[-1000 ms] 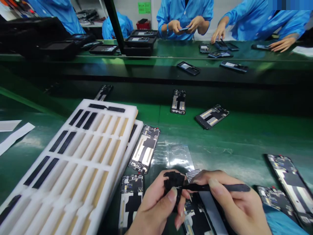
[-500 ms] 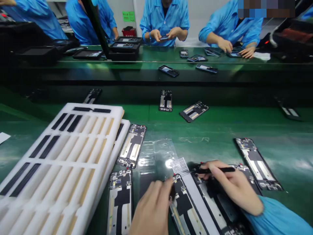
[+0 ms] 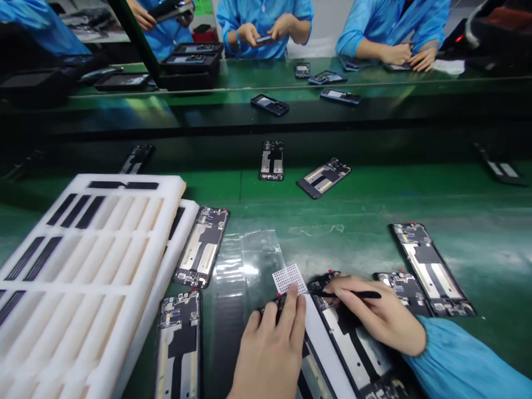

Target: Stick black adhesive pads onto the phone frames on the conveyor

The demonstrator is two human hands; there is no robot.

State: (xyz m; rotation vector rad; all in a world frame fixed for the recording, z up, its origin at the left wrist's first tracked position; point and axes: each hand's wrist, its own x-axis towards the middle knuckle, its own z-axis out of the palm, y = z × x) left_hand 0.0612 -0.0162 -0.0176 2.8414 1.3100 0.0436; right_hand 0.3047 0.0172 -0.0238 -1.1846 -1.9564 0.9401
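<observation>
Left hand [image 3: 270, 349] lies flat, fingers pressing the top of an open phone frame [image 3: 310, 366] beneath it. Right hand [image 3: 374, 318] pinches a black stylus [image 3: 353, 294], tip touching the next frame [image 3: 353, 354]. Beyond sits a perforated sheet [image 3: 288, 277].

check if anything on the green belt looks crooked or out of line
One open phone frame on the far lane of the green belt lies skewed, almost crosswise, while the open phone frame beside it sits straight. Near the right hand, which holds a black stylus, nothing looks spilled or damaged.
</observation>
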